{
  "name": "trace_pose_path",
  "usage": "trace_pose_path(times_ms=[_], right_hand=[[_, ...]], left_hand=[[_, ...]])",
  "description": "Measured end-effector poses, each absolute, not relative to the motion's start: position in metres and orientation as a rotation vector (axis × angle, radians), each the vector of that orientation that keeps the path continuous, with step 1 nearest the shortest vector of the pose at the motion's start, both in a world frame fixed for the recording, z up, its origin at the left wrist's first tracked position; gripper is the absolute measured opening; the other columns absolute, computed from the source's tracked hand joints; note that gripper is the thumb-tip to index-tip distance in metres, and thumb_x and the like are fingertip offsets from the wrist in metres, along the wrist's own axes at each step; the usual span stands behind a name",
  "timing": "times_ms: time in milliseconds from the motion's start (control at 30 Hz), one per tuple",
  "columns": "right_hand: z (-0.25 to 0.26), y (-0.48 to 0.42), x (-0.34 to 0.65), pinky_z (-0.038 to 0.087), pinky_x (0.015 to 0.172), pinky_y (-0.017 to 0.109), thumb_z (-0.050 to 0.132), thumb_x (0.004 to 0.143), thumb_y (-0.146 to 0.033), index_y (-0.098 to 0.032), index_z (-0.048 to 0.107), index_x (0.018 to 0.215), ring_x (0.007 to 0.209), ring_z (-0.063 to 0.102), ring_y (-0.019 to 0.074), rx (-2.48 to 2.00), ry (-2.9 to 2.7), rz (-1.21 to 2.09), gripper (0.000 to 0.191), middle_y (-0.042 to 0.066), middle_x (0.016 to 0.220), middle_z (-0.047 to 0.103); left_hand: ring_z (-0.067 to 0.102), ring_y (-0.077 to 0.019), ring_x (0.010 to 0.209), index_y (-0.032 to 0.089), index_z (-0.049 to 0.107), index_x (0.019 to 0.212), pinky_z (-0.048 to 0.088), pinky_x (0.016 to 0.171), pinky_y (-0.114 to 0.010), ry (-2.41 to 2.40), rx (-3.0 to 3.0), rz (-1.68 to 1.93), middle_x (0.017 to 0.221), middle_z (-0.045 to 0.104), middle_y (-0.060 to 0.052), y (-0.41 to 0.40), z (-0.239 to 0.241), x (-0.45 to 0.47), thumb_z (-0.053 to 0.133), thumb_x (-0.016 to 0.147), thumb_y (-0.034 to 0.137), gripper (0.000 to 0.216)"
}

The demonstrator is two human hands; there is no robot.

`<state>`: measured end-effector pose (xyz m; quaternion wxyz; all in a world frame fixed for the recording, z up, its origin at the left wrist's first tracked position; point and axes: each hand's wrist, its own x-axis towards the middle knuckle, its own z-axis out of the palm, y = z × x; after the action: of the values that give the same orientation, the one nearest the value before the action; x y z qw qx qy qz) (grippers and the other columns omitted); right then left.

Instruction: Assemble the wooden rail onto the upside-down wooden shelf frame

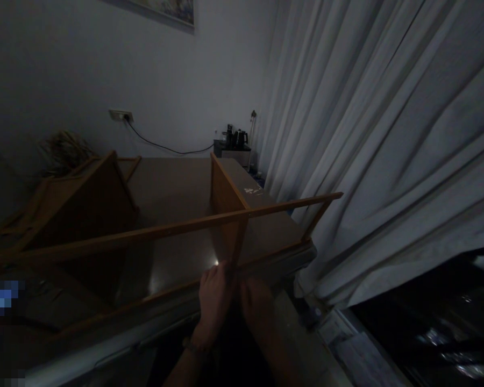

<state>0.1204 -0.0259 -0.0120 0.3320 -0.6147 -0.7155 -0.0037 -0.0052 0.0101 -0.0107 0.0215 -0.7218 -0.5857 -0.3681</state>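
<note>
The room is dim. A wooden furniture frame of thin rails and panels lies on a large brown board. My left hand and my right hand are side by side at the foot of a thin upright strut, at the frame's near rail. Both hands look curled against the strut's lower end. What the fingers grip there is too dark to make out.
Long white curtains hang at the right. A kettle set sits on a small stand in the far corner. A cable runs from a wall socket. Another wooden panel leans at the left.
</note>
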Motion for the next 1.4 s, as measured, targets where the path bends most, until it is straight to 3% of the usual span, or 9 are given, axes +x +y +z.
trace_pose_path(times_ms=[233, 567, 833, 1167, 1400], right_hand=[[-0.009, -0.028, 0.119, 0.039, 0.068, 0.027, 0.038, 0.098, -0.025, -0.021, 0.061, 0.083, 0.073, 0.063, 0.0177, -1.707, -1.827, 0.111, 0.028, 0.004, 0.078, 0.068], [-0.002, -0.025, 0.123, 0.04, 0.07, 0.031, 0.035, 0.1, -0.025, -0.022, 0.064, 0.086, 0.074, 0.064, 0.0213, -1.623, -1.981, -0.152, 0.032, 0.006, 0.079, 0.07], [0.003, -0.027, 0.12, 0.038, 0.059, 0.025, 0.041, 0.098, -0.027, -0.023, 0.069, 0.082, 0.064, 0.067, 0.0169, -1.792, -1.833, 0.163, 0.032, 0.005, 0.074, 0.074], [0.004, -0.027, 0.11, 0.04, 0.059, 0.024, 0.04, 0.095, -0.036, -0.021, 0.067, 0.069, 0.062, 0.065, 0.0165, -1.751, -1.536, 0.595, 0.041, 0.005, 0.069, 0.073], [0.001, -0.024, 0.114, 0.042, 0.059, 0.023, 0.037, 0.095, -0.04, -0.02, 0.068, 0.072, 0.062, 0.064, 0.0162, -1.695, -1.573, 0.658, 0.043, 0.005, 0.07, 0.072]], left_hand=[[0.063, -0.0212, 0.086, 0.02, 0.056, 0.104, 0.041, 0.08, -0.034, -1.831, -2.256, -1.126, 0.091, 0.069, -0.004, 0.009, -0.009, -0.005, 0.053, 0.09, 0.022, 0.015], [0.062, -0.0213, 0.086, 0.021, 0.056, 0.105, 0.04, 0.08, -0.034, -1.847, -2.245, -1.099, 0.091, 0.069, -0.003, 0.01, -0.012, -0.005, 0.054, 0.089, 0.022, 0.016], [0.062, -0.0209, 0.085, 0.02, 0.057, 0.102, 0.041, 0.079, -0.033, -1.851, -2.25, -1.127, 0.09, 0.068, -0.003, 0.008, -0.007, -0.004, 0.055, 0.09, 0.023, 0.013], [0.061, -0.0217, 0.087, 0.021, 0.061, 0.106, 0.041, 0.08, -0.035, -1.774, -2.297, -1.101, 0.089, 0.07, -0.004, 0.008, -0.011, -0.006, 0.055, 0.089, 0.023, 0.018], [0.058, -0.0253, 0.102, 0.031, 0.069, 0.095, 0.041, 0.084, -0.04, -1.682, -2.456, -1.01, 0.115, 0.068, -0.001, 0.004, 0.0, -0.011, 0.061, 0.085, 0.023, 0.015]])
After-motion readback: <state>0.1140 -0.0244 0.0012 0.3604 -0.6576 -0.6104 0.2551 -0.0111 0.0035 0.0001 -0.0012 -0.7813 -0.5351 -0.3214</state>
